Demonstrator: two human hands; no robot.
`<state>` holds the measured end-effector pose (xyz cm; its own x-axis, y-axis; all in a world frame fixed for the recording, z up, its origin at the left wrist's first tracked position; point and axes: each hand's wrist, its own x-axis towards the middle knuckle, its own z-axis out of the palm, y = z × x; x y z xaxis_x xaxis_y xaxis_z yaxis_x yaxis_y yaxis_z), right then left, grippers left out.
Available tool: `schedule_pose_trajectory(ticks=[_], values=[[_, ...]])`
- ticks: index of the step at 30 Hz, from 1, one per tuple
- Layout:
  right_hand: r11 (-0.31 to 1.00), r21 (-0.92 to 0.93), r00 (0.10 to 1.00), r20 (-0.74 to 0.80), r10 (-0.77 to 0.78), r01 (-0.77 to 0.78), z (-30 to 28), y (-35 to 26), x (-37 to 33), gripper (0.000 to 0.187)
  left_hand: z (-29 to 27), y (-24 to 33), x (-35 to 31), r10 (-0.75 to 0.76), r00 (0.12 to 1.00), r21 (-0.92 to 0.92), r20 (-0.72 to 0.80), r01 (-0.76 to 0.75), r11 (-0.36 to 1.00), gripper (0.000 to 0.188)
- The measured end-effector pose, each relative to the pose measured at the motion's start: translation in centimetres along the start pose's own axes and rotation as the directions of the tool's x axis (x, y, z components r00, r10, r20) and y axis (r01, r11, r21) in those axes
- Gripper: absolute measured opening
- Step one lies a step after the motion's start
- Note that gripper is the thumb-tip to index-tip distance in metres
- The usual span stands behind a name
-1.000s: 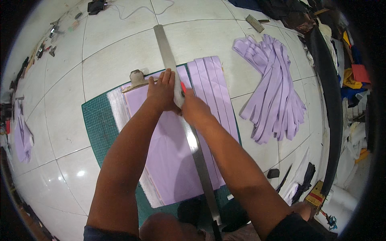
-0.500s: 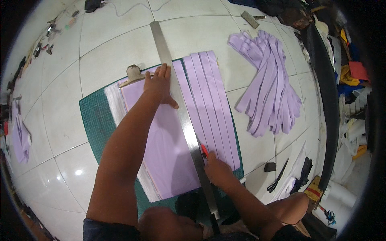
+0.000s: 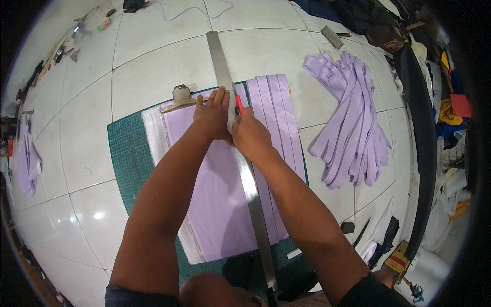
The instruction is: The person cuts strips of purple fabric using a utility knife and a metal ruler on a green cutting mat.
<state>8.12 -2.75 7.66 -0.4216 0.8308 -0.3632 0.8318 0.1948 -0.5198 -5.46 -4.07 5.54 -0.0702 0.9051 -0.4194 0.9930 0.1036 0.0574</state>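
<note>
A long metal ruler (image 3: 249, 187) lies lengthwise over lilac fabric (image 3: 217, 215), which rests on a green cutting mat (image 3: 127, 148). My left hand (image 3: 212, 117) presses on the ruler's left side near the fabric's far edge, its fingers stretched out. Close beside it, my right hand (image 3: 251, 134) grips a red utility knife (image 3: 239, 104) against the ruler's right edge; its blade tip is too small to make out. Cut lilac strips (image 3: 279, 123) lie side by side to the right. A metal bulldog clip (image 3: 180, 98) sits on the fabric's far left edge.
A bundle of loose lilac strips (image 3: 353, 123) lies on the tiled floor (image 3: 76, 153) to the right. Beyond it are a small grey block (image 3: 332, 37) and a long black roll (image 3: 423, 153). Partly hidden scissors (image 3: 362, 231) lie lower right. More lilac cloth (image 3: 28, 158) is at far left.
My right hand has slid the knife away from me along the ruler, from the near part up beside my left hand. The left hand stays on the ruler. The whole view has shifted slightly.
</note>
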Motion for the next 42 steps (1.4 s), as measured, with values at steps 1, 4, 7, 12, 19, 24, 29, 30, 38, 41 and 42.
schedule_pose_trajectory(ticks=[1,4,7,12,19,24,29,30,38,41,42], values=[[1.0,0.004,1.0,0.008,0.012,-0.012,0.0,-0.4,0.6,0.035,0.2,-0.1,0.0,0.009,1.0,-0.007,-0.028,-0.01,1.0,0.145],[0.999,0.024,0.999,0.016,0.032,-0.032,0.5,-0.6,1.4,0.035,0.6,-0.3,-0.2,0.023,0.997,-0.02,-0.076,-0.025,0.999,0.138],[0.999,0.023,1.0,0.002,0.027,-0.027,0.7,-0.3,1.7,0.031,0.3,-0.3,-0.3,0.023,0.998,-0.029,-0.065,-0.025,0.999,0.141],[0.997,-0.042,0.993,0.103,0.061,-0.057,-1.3,-0.7,2.2,0.035,0.0,0.1,-0.5,0.043,0.997,-0.012,-0.064,-0.044,0.999,0.148],[0.987,-0.038,0.948,0.274,0.159,-0.154,-1.5,1.5,-4.1,0.033,-0.6,0.1,-0.5,0.024,1.0,0.014,-0.018,-0.024,1.0,0.151],[0.984,0.035,0.942,0.299,0.155,-0.173,0.0,6.2,-14.6,0.035,-1.3,0.5,-0.6,0.001,1.0,-0.029,0.028,0.0,1.0,0.149],[0.924,-0.094,0.808,0.458,0.37,-0.37,-0.3,8.9,-22.7,0.033,-1.6,1.2,-0.3,0.018,0.999,-0.027,0.034,-0.017,0.999,0.15],[0.937,-0.104,0.814,0.469,0.342,-0.334,-0.6,9.0,-23.8,0.032,-1.4,0.7,-0.3,0.012,0.999,-0.02,0.03,-0.011,1.0,0.15],[0.908,0.148,0.919,0.106,0.379,-0.391,-7.6,10.2,-27.9,0.029,-0.8,0.0,-0.7,0.061,0.994,-0.041,-0.086,-0.065,0.997,0.132],[0.914,0.19,0.93,-0.016,0.367,-0.357,-5.2,14.8,-29.8,0.027,-1.7,0.3,1.3,-0.073,0.991,-0.333,-0.113,0.032,0.942,0.093],[0.921,0.188,0.934,-0.043,0.354,-0.34,-4.6,15.6,-30.5,0.026,-1.9,0.6,2.0,-0.098,0.976,-0.29,-0.192,0.038,0.956,0.083]])
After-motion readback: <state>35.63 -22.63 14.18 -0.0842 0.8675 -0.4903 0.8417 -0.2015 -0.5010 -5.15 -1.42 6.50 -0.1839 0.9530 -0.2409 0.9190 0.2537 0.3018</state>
